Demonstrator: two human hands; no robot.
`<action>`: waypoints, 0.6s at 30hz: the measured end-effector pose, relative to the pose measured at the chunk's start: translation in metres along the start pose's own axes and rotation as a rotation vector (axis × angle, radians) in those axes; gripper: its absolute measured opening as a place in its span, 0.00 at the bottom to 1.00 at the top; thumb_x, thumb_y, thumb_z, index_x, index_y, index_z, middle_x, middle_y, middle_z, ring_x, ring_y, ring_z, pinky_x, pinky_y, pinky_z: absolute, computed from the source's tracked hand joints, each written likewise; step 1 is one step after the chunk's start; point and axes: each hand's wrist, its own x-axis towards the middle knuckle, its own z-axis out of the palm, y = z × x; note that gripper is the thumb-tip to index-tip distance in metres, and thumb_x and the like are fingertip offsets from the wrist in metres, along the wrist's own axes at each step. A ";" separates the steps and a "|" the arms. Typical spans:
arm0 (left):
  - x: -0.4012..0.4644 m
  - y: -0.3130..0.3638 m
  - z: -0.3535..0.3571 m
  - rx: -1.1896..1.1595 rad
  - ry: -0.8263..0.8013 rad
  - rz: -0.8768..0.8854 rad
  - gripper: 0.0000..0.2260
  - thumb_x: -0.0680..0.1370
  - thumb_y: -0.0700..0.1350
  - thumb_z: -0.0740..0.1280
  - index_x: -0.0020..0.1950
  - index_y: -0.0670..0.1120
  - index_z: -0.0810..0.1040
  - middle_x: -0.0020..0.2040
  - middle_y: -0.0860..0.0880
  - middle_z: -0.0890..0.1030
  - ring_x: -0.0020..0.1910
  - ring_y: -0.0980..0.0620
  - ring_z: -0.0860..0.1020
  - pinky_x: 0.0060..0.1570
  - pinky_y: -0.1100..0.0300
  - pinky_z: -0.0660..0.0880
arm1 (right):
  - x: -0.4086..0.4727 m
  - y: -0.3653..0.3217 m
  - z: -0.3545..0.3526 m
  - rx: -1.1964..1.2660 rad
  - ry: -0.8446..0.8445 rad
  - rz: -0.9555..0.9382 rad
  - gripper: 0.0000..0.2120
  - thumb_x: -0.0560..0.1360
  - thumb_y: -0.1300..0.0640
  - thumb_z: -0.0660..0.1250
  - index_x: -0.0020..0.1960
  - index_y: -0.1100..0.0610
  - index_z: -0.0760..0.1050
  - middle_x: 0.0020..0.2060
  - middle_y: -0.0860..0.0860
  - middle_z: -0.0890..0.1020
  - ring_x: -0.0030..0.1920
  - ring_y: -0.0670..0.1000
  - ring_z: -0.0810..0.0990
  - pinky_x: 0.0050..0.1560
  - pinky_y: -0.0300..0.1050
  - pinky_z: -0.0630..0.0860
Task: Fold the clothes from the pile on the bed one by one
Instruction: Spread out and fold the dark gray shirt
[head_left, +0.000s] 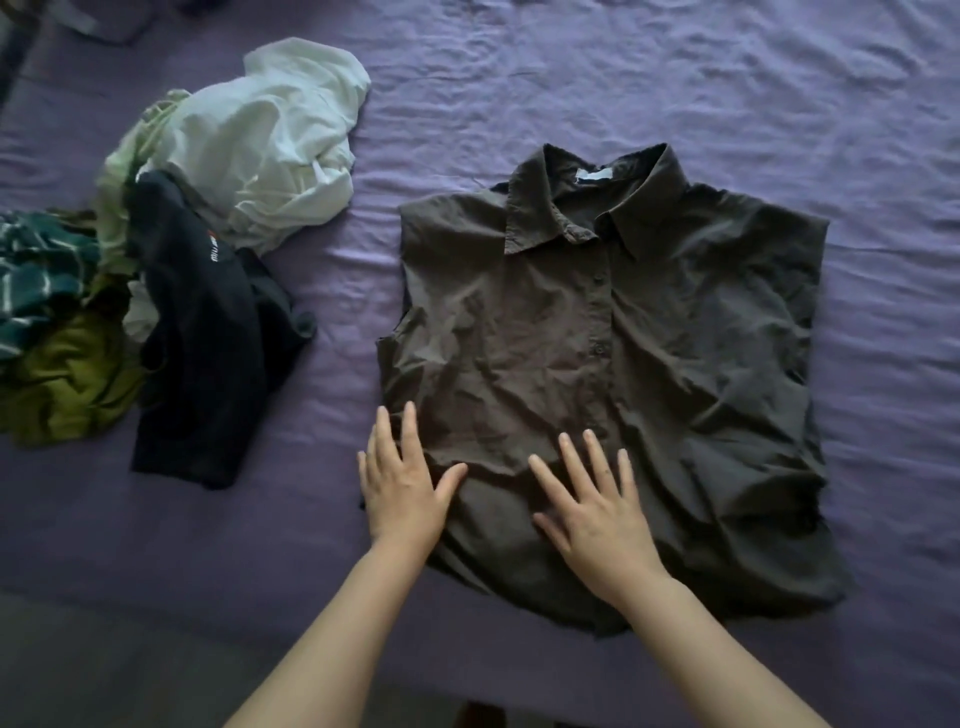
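Note:
A dark brown sleeveless collared shirt (649, 332) lies spread front-up on the purple bed sheet (675, 78), collar away from me, still creased. My left hand (402, 483) rests flat on the shirt's lower left edge, fingers straight. My right hand (592, 509) presses flat on the lower middle of the shirt, fingers spread. The pile of clothes (171, 249) sits to the left: a white garment (270, 140) on top, a black garment with a small logo (202, 332), an olive piece (67, 379), and a teal striped piece (36, 280).
Wrinkled purple sheet stretches behind and to the right of the shirt. The bed's near edge (156, 613) runs below my forearms, with grey floor beyond. Some dark items lie at the top left corner (104, 21).

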 end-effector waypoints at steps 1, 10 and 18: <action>0.003 -0.005 -0.004 -0.097 -0.055 -0.068 0.44 0.72 0.59 0.70 0.78 0.49 0.49 0.77 0.41 0.53 0.75 0.42 0.56 0.71 0.47 0.58 | -0.002 -0.006 0.004 -0.008 -0.017 -0.009 0.28 0.74 0.38 0.50 0.72 0.44 0.63 0.70 0.56 0.69 0.73 0.60 0.60 0.67 0.63 0.54; 0.002 -0.042 -0.022 -0.236 -0.003 0.035 0.34 0.75 0.44 0.70 0.77 0.54 0.58 0.56 0.44 0.65 0.45 0.48 0.72 0.52 0.51 0.73 | -0.021 -0.034 0.023 -0.081 -0.035 0.069 0.31 0.71 0.35 0.60 0.71 0.44 0.63 0.70 0.57 0.69 0.71 0.61 0.63 0.64 0.68 0.57; -0.014 -0.047 -0.001 0.188 0.176 0.492 0.30 0.68 0.40 0.74 0.68 0.46 0.72 0.64 0.40 0.70 0.60 0.40 0.69 0.57 0.44 0.71 | -0.053 -0.019 0.025 -0.088 0.046 0.099 0.33 0.69 0.39 0.68 0.71 0.48 0.64 0.69 0.58 0.70 0.71 0.63 0.64 0.66 0.66 0.60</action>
